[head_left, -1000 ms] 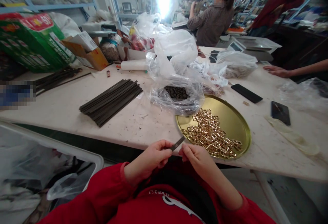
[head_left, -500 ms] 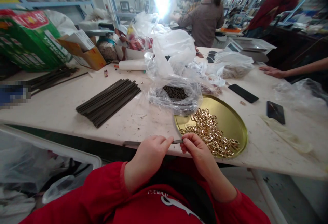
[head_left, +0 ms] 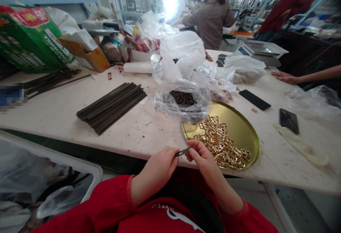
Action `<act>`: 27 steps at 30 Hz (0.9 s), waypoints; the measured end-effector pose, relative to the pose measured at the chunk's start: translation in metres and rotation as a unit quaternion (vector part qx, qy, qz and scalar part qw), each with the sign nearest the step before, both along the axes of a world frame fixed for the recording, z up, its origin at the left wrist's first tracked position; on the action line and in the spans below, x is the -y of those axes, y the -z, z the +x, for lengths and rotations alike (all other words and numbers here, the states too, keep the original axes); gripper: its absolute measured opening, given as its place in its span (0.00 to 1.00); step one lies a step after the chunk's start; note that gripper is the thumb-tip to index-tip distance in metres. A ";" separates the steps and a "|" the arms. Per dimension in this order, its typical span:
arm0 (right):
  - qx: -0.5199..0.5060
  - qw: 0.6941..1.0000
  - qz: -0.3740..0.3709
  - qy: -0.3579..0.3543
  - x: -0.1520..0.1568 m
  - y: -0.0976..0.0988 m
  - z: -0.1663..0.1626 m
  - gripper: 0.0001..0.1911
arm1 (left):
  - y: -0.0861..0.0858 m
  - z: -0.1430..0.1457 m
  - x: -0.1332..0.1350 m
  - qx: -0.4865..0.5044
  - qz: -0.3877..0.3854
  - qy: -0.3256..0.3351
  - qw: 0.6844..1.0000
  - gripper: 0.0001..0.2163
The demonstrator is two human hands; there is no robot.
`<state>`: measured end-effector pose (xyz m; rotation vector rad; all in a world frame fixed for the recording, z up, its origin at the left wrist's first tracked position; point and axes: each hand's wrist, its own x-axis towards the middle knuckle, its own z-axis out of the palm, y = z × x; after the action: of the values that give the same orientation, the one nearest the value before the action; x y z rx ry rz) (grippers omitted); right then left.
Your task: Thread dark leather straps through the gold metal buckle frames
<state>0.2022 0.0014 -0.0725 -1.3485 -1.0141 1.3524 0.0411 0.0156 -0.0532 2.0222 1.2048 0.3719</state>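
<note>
Left hand (head_left: 160, 165) and right hand (head_left: 202, 160), fingers pinched shut on a thin dark strip (head_left: 182, 152) at the table edge (head_left: 149, 147). Just beyond, gold tray (head_left: 241, 128) of brass buckles (head_left: 221, 144). Farther left, bundle of dark strips (head_left: 112, 105); behind the tray, plastic bags (head_left: 183, 101).

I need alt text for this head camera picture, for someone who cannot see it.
Two hands, left hand and right hand, pinch a thin dark strip between them at a table's edge. Beside them sits a round gold tray of gold buckles, with a stack of dark strips further left.
</note>
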 end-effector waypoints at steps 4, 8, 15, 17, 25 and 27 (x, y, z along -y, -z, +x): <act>0.034 0.999 0.025 -0.023 -0.021 -0.003 0.009 0.16 | 0.002 0.003 -0.020 0.044 -0.100 -0.012 0.994 0.14; 0.200 0.972 0.117 0.037 -0.074 -0.012 0.040 0.15 | -0.007 0.000 -0.044 0.162 -0.258 -0.094 0.948 0.13; 0.465 0.861 0.207 -0.010 -0.202 -0.004 0.045 0.05 | 0.001 -0.003 -0.072 0.265 -0.349 -0.157 0.885 0.13; 0.472 0.859 0.195 -0.026 -0.223 0.008 0.036 0.02 | 0.005 -0.005 -0.077 0.274 -0.358 -0.167 0.877 0.14; 0.411 0.895 0.171 -0.013 -0.221 0.007 0.037 0.03 | 0.002 -0.010 -0.087 0.271 -0.318 -0.174 0.891 0.15; 0.374 0.913 0.159 -0.018 -0.200 -0.007 0.040 0.06 | -0.005 -0.009 -0.087 0.269 -0.284 -0.159 0.906 0.16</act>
<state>0.2419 0.2014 -0.0658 -1.6223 -1.6870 0.6239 0.0325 0.1024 -0.0477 1.1196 1.1124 0.6077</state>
